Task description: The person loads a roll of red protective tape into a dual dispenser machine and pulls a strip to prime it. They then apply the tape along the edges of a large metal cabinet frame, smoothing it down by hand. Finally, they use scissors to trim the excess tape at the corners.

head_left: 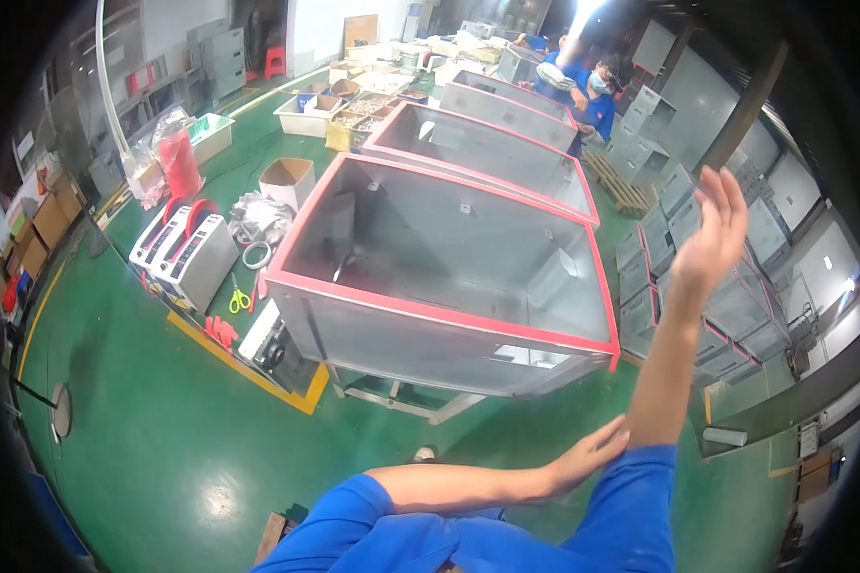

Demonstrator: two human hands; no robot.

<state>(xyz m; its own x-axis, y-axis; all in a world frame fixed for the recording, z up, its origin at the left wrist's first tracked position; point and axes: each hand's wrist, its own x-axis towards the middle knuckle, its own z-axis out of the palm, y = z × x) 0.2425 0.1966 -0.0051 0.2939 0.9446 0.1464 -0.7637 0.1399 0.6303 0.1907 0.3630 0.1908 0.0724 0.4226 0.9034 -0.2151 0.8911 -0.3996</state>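
My left hand [583, 460] reaches across my body and touches my right arm near the elbow, beside the edge of the blue sleeve [640, 482]. Its fingers look stretched out along the arm. My right hand [715, 224] is raised to the right with the fingers extended and nothing in it. In front of me stands a large grey metal box [401, 329], open at the top, with red strips along its rim. Inside, small fittings show on the walls. Neither hand touches the box.
More grey boxes [487, 134] line up behind. At left are white machines with red rolls [186, 250], green scissors [239, 298], a tape roll [256, 255] and a cardboard box [288, 180]. Two people in blue [597, 105] work at the back right. Grey cabinets [640, 239] stand at right.
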